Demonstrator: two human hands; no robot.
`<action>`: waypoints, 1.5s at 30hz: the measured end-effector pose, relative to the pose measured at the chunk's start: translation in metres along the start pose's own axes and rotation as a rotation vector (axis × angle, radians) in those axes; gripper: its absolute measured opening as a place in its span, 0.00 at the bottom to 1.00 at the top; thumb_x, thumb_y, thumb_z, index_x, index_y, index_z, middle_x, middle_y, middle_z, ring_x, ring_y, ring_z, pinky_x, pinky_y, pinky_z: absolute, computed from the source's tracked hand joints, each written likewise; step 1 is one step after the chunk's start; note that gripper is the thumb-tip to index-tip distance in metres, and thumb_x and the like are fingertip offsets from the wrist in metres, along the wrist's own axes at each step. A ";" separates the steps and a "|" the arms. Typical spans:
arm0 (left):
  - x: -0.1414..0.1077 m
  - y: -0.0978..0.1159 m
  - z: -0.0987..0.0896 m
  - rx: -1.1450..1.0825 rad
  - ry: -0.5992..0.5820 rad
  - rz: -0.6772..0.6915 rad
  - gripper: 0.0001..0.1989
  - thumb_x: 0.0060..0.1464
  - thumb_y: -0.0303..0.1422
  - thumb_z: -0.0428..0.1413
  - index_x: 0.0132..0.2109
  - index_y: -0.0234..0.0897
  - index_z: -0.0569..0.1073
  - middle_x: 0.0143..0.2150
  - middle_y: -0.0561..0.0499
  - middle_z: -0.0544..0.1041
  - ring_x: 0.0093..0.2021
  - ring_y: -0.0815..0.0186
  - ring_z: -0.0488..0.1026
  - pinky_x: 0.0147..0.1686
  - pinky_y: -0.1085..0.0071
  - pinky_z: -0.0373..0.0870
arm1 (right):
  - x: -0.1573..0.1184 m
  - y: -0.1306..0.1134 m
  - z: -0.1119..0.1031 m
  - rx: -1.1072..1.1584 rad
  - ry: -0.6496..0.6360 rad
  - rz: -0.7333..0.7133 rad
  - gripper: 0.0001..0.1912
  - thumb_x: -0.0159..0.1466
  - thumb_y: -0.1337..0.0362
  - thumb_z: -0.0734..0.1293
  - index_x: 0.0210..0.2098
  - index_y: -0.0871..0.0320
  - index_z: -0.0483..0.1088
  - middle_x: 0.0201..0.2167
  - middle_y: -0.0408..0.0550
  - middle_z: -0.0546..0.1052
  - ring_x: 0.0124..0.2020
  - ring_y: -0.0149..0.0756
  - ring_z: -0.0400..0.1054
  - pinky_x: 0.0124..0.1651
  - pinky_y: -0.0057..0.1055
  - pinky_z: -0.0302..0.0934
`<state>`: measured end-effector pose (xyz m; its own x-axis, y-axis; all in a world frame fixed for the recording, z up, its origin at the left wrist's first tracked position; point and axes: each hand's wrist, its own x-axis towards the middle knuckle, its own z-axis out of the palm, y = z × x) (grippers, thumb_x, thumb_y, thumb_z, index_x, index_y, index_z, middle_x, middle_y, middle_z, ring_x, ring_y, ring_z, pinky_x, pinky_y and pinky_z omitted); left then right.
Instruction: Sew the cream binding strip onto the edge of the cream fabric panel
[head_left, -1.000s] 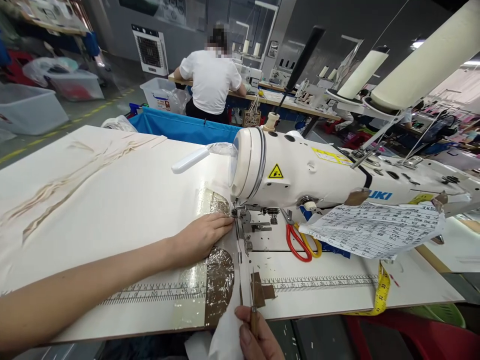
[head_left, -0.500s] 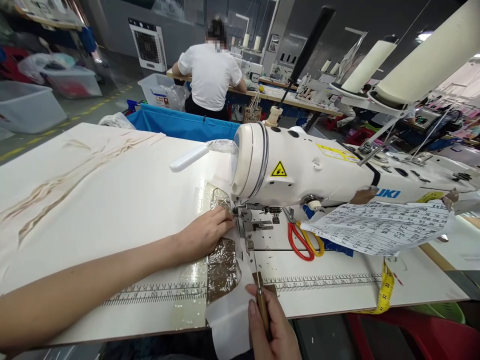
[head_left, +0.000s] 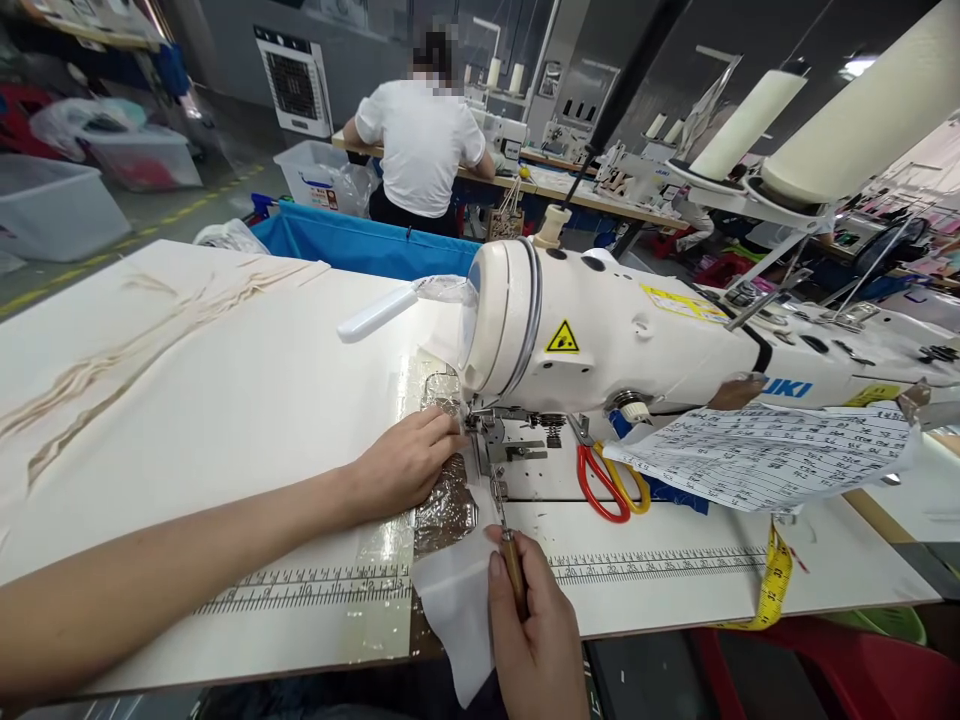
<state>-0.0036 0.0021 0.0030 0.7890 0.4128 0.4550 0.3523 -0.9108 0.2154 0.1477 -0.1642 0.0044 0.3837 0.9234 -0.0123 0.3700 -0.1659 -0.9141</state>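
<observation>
My left hand (head_left: 412, 458) lies palm down beside the needle area of a white sewing machine (head_left: 607, 310), its fingers resting on a brown strip covered in shiny clear tape (head_left: 446, 515). My right hand (head_left: 536, 625) grips the wooden handle of an awl (head_left: 514, 570). The awl's thin metal shaft points up toward the presser foot, and its tip is hard to make out against the metal parts. A piece of white fabric (head_left: 457, 610) runs from beside the machine foot and hangs over the table's front edge, next to my right hand.
Scissors with red and yellow handles (head_left: 604, 485) lie right of the needle area, near a handwritten sheet (head_left: 757, 455). A yellow tape measure (head_left: 774, 580) hangs at the front edge. Cream fabric strips (head_left: 112, 370) lie at left. Beyond a blue cloth bin (head_left: 367, 240) sits a person (head_left: 424, 150).
My right hand has moved forward and slightly left, bringing the awl closer to the presser foot. The white fabric has shifted forward a little. My left hand stays almost in place.
</observation>
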 end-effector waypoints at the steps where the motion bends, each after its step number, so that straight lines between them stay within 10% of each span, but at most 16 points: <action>1: -0.001 0.000 0.000 -0.028 0.001 0.029 0.17 0.61 0.18 0.42 0.51 0.28 0.71 0.44 0.42 0.73 0.44 0.60 0.68 0.43 0.60 0.75 | 0.001 -0.001 0.000 -0.002 -0.002 -0.003 0.19 0.68 0.48 0.60 0.48 0.52 0.73 0.47 0.48 0.80 0.49 0.40 0.74 0.46 0.27 0.66; 22: -0.003 0.014 0.000 0.069 -0.110 -0.008 0.16 0.60 0.24 0.45 0.51 0.25 0.71 0.49 0.38 0.71 0.49 0.55 0.68 0.46 0.57 0.72 | 0.029 -0.004 0.003 -0.137 -0.069 -0.121 0.17 0.70 0.53 0.56 0.45 0.55 0.71 0.35 0.48 0.81 0.39 0.40 0.77 0.36 0.27 0.67; 45: 0.012 0.015 0.002 0.124 -0.178 -0.206 0.14 0.63 0.31 0.49 0.44 0.25 0.75 0.46 0.37 0.72 0.46 0.56 0.68 0.45 0.60 0.69 | 0.028 -0.009 0.009 -0.264 -0.036 -0.247 0.20 0.69 0.48 0.59 0.48 0.53 0.74 0.46 0.50 0.82 0.47 0.44 0.77 0.43 0.28 0.70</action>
<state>0.0118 -0.0069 0.0100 0.7665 0.5909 0.2517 0.5645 -0.8067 0.1748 0.1477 -0.1338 0.0092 0.2272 0.9575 0.1776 0.6557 -0.0155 -0.7549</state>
